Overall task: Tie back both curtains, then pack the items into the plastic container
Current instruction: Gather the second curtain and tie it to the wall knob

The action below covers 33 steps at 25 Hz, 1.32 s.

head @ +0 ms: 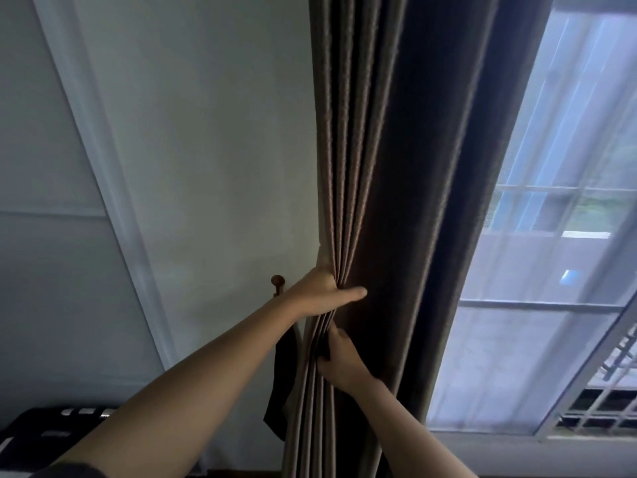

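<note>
Beside the window (551,236), the left hand (320,291) is gripping the gathered curtain (379,150), which is hanging upright; just below, the right hand (341,360) is pinching its folds.

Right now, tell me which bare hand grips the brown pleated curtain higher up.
The left hand, clasping the brown pleated curtain beside the round wooden wall hook; the right hand holds its folds just below.

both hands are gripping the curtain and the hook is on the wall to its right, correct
Not quite: the left hand and right hand do grip the curtain, but the hook is on the wall to its left, not its right. The head view shows it.
</note>
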Tool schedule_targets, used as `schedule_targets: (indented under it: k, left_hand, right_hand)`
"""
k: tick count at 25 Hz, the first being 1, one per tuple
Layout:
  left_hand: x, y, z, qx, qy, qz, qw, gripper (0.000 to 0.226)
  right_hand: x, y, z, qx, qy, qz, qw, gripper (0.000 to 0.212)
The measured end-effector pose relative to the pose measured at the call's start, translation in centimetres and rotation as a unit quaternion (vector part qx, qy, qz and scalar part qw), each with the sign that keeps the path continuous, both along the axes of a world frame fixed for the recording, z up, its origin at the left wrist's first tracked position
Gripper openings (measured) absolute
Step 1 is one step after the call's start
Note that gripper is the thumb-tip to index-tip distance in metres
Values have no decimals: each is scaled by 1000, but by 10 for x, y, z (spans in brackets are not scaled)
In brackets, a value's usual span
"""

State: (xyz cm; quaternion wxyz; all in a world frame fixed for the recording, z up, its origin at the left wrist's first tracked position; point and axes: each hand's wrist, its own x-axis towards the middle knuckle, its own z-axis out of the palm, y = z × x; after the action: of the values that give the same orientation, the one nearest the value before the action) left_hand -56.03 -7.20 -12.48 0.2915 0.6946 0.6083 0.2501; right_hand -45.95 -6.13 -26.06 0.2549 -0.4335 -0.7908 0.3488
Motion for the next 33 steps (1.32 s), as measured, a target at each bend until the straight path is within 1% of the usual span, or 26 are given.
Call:
schedule_targets:
  k: [1,2,3,4,5,6,7,8,9,10,11,12,13,15,17,20,22,23,24,29,31,33]
  left_hand:
    - [1,0,-2,23,-1,25,999,42]
    - [2,2,-4,37,-18,48,998,36]
    - [0,4,-6,39,-32,66,997,26]
    - [-3,5,-7,39,-36,78,996,18]
    - [-7,5,-7,36,-29,82,995,17]
    - [-11,5,-8,37,-36,77,996,24]
    - [-13,4,-8,40,-50,66,996,32]
    - [-13,2,-8,40,-72,52,995,40]
    - [-13,0,-8,39,-91,45,994,45]
    - [-14,0,-9,40,-103,47,993,48]
    - [-14,1,-11,44,-108,51,992,50]
    - [-14,1,-12,48,-107,54,992,51]
    - [-14,0,-11,45,-103,51,992,51]
    - [-13,-5,-6,27,-94,53,994,47]
    - [-12,-7,-2,18,-89,54,994,41]
    - [-7,-3,-1,-3,-97,51,994,38]
    - [-6,0,-4,-16,-103,47,993,24]
    - [-4,3,-5,-22,-102,47,993,16]
    - [-3,5,-6,-29,-97,49,994,15]
    - [3,10,-9,-47,-87,43,994,30]
    - [7,9,-7,-47,-103,33,993,22]
    - [15,5,-3,-18,-105,10,994,10]
  right_hand:
    - [2,-3,1,-25,-12,22,999,82]
    - [7,-7,3,-32,-34,44,998,82]
    - [14,-9,8,1,-56,46,997,78]
    - [22,-11,16,101,-70,7,992,74]
    - [31,-9,26,232,-56,-62,969,69]
    - [40,-8,41,350,-12,-155,924,63]
    - [48,-5,60,428,50,-249,867,57]
    - [54,-2,80,461,108,-311,824,54]
    - [59,1,102,444,155,-333,817,58]
    - [63,7,118,376,197,-324,845,68]
    - [66,15,129,286,224,-299,882,77]
    - [68,24,131,206,221,-274,913,80]
    - [67,30,129,158,191,-248,937,78]
    - [61,37,109,137,112,-205,963,73]
    - [52,36,79,119,67,-143,980,75]
    - [43,28,43,76,26,-64,995,78]
    - [39,24,33,49,20,-44,998,77]
    - [37,24,33,35,19,-37,999,76]
    - [35,24,35,23,18,-31,999,75]
    - [29,25,31,-3,28,-23,999,71]
    - [24,22,32,-18,29,-21,999,63]
    - [18,17,34,-24,33,-23,999,59]
